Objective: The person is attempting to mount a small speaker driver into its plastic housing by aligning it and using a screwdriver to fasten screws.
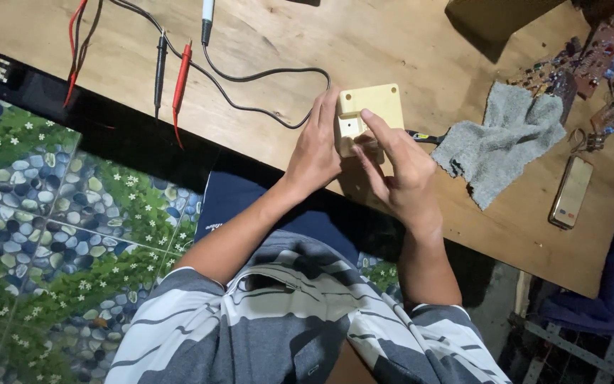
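A cream plastic box-shaped part (365,114) with a square opening on its side is held up over the wooden table (392,43). My left hand (315,149) wraps its left side. Gripping its right side is my right hand (399,171), the forefinger laid across the front near the opening. A dark-handled tool (424,137) lies on the table just right of my right hand, mostly hidden.
A grey cloth (500,139) lies to the right, a phone (571,192) beyond it. Circuit boards (584,64) clutter the far right corner. Black and red meter probes (170,71) with dark leads lie at the left. A pebble-patterned floor (51,213) is below.
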